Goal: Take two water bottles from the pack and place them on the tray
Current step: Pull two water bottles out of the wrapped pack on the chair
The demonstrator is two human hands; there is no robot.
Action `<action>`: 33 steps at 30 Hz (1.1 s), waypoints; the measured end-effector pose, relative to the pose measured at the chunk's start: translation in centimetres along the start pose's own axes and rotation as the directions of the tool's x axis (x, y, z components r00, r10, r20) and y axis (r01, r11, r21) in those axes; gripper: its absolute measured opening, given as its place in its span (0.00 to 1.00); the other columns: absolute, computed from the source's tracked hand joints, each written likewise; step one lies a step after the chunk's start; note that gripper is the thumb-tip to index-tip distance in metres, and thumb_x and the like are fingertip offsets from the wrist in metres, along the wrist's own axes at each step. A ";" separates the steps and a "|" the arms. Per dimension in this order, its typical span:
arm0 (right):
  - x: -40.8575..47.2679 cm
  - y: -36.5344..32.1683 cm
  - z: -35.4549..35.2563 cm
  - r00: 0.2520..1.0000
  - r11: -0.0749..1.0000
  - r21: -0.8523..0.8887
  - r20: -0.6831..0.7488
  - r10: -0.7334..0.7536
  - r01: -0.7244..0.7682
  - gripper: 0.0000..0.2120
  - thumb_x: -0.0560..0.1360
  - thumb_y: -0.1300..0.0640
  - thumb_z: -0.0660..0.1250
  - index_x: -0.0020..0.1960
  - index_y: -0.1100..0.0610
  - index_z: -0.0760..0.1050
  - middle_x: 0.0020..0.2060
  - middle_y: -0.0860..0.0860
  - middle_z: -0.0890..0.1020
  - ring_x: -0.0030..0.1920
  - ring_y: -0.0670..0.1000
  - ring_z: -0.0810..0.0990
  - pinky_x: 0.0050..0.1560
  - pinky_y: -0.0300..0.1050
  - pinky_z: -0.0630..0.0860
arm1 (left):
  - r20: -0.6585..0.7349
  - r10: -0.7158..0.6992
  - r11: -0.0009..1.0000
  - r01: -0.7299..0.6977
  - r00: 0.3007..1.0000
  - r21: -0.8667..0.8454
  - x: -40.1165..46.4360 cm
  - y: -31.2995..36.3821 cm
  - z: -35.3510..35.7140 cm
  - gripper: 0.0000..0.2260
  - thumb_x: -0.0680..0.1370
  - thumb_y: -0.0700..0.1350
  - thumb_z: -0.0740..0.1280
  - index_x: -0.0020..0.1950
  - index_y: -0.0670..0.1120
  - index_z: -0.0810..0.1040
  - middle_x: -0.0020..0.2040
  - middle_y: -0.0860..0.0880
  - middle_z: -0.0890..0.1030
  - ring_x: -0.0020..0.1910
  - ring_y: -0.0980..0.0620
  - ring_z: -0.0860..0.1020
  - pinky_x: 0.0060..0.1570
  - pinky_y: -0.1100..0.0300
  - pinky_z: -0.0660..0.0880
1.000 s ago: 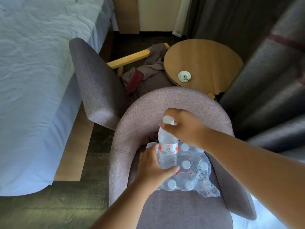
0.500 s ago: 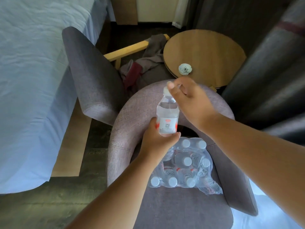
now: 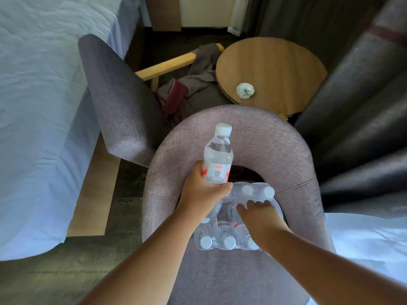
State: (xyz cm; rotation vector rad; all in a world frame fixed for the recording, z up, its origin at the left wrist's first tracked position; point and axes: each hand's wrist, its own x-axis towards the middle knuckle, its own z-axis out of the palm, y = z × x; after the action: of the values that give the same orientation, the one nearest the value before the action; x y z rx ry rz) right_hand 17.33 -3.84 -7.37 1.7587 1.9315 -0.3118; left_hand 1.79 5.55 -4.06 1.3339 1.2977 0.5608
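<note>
One bottle up in the left hand, right hand down on the pack.

Head cam: left hand [image 3: 203,192] wrapped round the lower half of a clear plastic water bottle w/ white cap and red-white label [image 3: 217,158], held upright above the shrink-wrapped pack of white-capped bottles [image 3: 222,234], which sits on the seat of a mauve fabric armchair [image 3: 242,133]. Right hand [image 3: 258,216] rests on the pack's top, fingers bent; prob. closing on a bottle, but can't tell for sure. Round wooden side table [image 3: 277,69] behind the chair.
</note>
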 end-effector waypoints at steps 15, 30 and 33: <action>-1.8 5.8 -11.0 0.996 0.770 0.637 -0.085 0.015 0.043 0.12 0.74 0.51 0.77 0.57 0.50 0.83 0.51 0.45 0.85 0.50 0.47 0.82 0.54 0.46 0.79 | -0.006 -0.058 0.997 0.058 0.998 -0.054 -0.9 0.1 0.3 0.21 0.68 0.43 0.81 0.53 0.59 0.76 0.48 0.54 0.86 0.46 0.57 0.87 0.48 0.57 0.84; 9.5 7.5 -9.2 0.867 0.020 0.975 0.187 0.463 -0.221 0.21 0.78 0.46 0.73 0.60 0.63 0.82 0.47 0.56 0.85 0.55 0.60 0.84 0.55 0.51 0.79 | 0.064 -0.159 0.981 0.165 0.985 -0.104 -1.3 -1.8 1.7 0.22 0.68 0.44 0.81 0.59 0.57 0.79 0.51 0.53 0.87 0.49 0.56 0.87 0.48 0.61 0.85; 9.3 5.7 -8.3 0.840 0.009 0.980 0.165 0.517 -0.198 0.20 0.79 0.42 0.69 0.55 0.59 0.83 0.46 0.56 0.87 0.48 0.60 0.86 0.47 0.49 0.77 | 0.072 -0.192 0.974 0.200 0.979 -0.111 -1.1 -2.5 1.9 0.21 0.67 0.47 0.80 0.58 0.56 0.81 0.50 0.53 0.88 0.49 0.55 0.87 0.52 0.56 0.85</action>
State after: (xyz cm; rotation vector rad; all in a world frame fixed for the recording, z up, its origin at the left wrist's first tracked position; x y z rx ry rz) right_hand 20.84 9.04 -4.09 3.2133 1.1344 -1.5904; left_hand 2.24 3.28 -6.43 1.1033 1.3087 0.4485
